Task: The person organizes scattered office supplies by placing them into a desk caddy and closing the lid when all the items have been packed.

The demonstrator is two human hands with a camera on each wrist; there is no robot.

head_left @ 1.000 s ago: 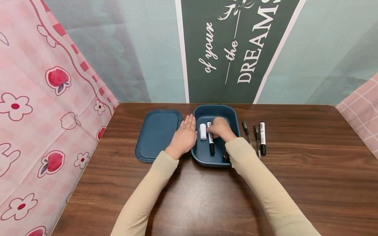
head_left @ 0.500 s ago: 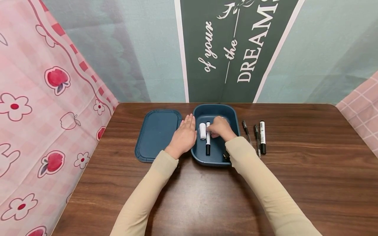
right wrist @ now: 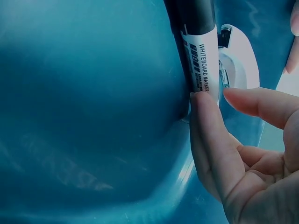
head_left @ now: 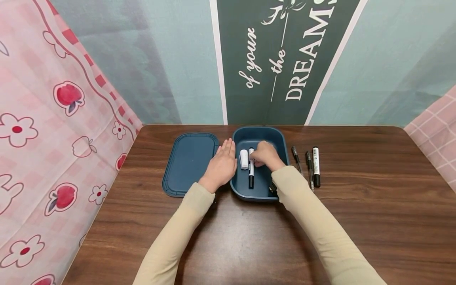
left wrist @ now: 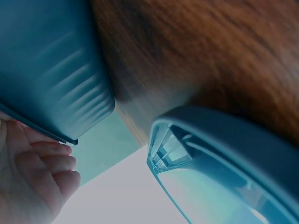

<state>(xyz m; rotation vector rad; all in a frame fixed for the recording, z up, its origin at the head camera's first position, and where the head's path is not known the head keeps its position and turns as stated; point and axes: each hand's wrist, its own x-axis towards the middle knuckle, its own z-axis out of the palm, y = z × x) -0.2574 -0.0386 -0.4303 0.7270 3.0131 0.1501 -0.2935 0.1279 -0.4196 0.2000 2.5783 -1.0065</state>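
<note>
A black-and-white whiteboard marker (head_left: 251,174) (right wrist: 201,60) lies lengthwise in the blue box (head_left: 249,196). My right hand (head_left: 265,155) (right wrist: 252,158) has fingertips on one side of its barrel and the thumb at the other. Left of the marker is a small white rounded object (head_left: 244,159) (right wrist: 243,63); a small dark item (head_left: 272,187) is partly hidden by my right sleeve. Against the box's left wall rests my left hand (head_left: 221,166) (left wrist: 37,172), fingers extended in the head view and slightly bent at the box's rim (left wrist: 35,125) in the left wrist view.
Left of the box, a flat blue lid (head_left: 190,164) (left wrist: 233,126) lies on the wooden table (head_left: 235,237). To the right are two slim dark pens (head_left: 297,158) (head_left: 309,166) and another black-and-white marker (head_left: 316,166). A printed curtain (head_left: 192,59) hangs behind the table.
The marker in the box, slanted a second ago, has shifted slightly left at its black end and lies straighter, closer to the white object. Both hands have stayed nearly in place.
</note>
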